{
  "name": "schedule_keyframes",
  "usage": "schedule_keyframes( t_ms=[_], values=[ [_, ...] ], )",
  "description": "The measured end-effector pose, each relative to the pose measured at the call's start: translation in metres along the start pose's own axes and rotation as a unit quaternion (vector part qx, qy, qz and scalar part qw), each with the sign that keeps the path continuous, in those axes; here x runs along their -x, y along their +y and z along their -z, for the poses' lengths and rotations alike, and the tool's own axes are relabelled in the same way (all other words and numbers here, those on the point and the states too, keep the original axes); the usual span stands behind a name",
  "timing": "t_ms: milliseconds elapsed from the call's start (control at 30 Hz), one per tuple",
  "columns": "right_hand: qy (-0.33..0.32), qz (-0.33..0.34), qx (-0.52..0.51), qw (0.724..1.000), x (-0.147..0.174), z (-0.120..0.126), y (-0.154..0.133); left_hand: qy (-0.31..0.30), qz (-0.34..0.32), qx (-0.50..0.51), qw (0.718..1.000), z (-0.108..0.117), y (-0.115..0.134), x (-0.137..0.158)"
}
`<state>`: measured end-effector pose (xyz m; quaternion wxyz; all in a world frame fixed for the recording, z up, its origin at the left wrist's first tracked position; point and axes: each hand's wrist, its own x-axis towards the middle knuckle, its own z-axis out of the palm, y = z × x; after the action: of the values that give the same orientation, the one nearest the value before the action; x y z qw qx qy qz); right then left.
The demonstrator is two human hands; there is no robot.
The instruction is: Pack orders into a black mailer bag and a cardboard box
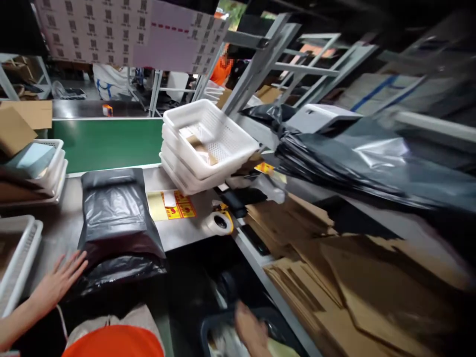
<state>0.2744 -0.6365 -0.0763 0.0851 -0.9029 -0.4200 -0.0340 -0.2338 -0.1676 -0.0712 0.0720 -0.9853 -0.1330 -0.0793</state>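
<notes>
At lower left of the frame, the left hand [59, 280] lies flat, fingers spread, touching the near edge of a black plastic bag [117, 225] on the grey table [63, 228]. At bottom centre, the blurred right hand [250, 328] reaches into a dark bin [211, 329]; its grip cannot be made out. At centre, stacked white baskets [208, 146] hold paper scraps. Flattened cardboard [334, 277] fills the lower right.
</notes>
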Motion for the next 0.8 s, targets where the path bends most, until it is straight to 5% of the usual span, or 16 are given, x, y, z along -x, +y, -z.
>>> schedule_keyframes(
  t_ms=[67, 133, 233, 300, 533, 633, 700, 800],
  values=[
    [0.026, 0.053, 0.007, 0.998, -0.051, -0.030, -0.031, 0.024, -0.073, -0.019, 0.997, -0.008, -0.005, -0.011],
    [0.005, 0.210, -0.009, 0.978, -0.102, -0.052, -0.078, 0.022, -0.121, -0.035, 0.992, -0.017, -0.007, -0.021],
    [-0.084, 0.474, -0.061, 0.874, -0.162, -0.067, -0.146, -0.028, -0.159, -0.027, 0.987, -0.028, -0.006, -0.034],
    [-0.107, 0.555, -0.088, 0.820, -0.191, -0.071, -0.170, -0.062, -0.144, -0.005, 0.988, -0.034, -0.006, -0.040],
    [-0.144, 0.592, -0.111, 0.786, -0.245, -0.084, -0.157, -0.169, -0.050, 0.117, 0.977, -0.028, -0.019, -0.027],
    [-0.177, 0.579, -0.136, 0.784, -0.256, -0.081, -0.151, -0.162, 0.009, 0.214, 0.963, -0.021, -0.028, -0.015],
    [-0.223, 0.548, -0.189, 0.784, -0.262, -0.074, -0.151, -0.125, 0.100, 0.303, 0.939, -0.016, -0.035, -0.013],
    [-0.286, 0.458, -0.283, 0.793, -0.271, -0.060, -0.152, -0.083, 0.263, 0.429, 0.860, -0.008, -0.044, -0.020]
  ],
)
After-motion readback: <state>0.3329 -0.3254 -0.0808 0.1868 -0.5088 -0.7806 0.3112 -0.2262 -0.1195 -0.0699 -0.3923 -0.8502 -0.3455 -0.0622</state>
